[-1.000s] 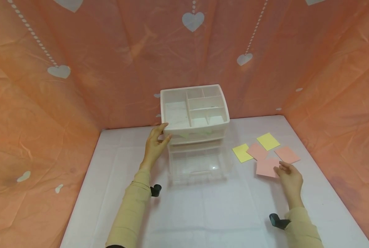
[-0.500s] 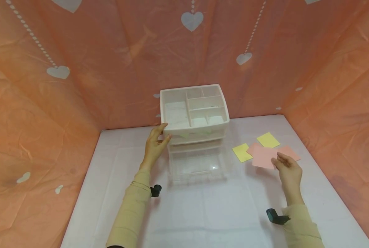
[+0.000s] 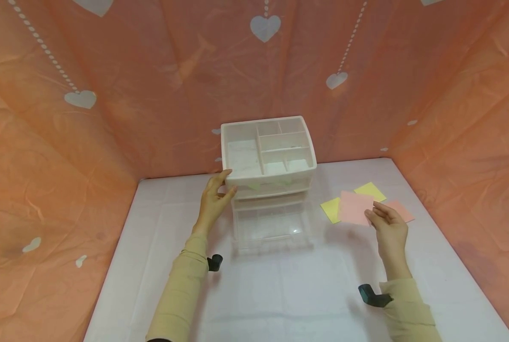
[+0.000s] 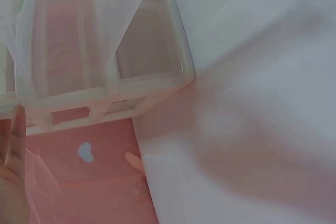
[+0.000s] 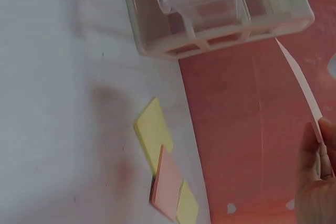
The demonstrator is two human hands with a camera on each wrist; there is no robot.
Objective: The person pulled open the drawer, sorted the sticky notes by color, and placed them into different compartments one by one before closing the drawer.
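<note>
In the head view my right hand (image 3: 390,233) pinches a pink sticky note (image 3: 353,208) by its right edge, raised above the table. Below it lie yellow sticky notes (image 3: 330,209) and another pink sticky note (image 3: 400,212); the held note overlaps some of them. The right wrist view shows the held note edge-on, and a pink note lying between two yellow ones. My left hand (image 3: 213,202) grips the front left corner of a white plastic drawer organizer (image 3: 242,156), thumb on the front, finger at the top rim. Its clear lower drawer (image 3: 267,223) is pulled out.
The organizer's top has several divided compartments (image 3: 282,142). Pale green pieces (image 3: 254,187) show through its upper drawer front. A white cloth covers the table (image 3: 280,289). Orange sheeting (image 3: 160,95) with white hearts stands behind and on both sides.
My right hand has lifted the pink sticky note off the table and carried it up and to the left, over the other notes. My left hand has stayed at the organizer's corner.
</note>
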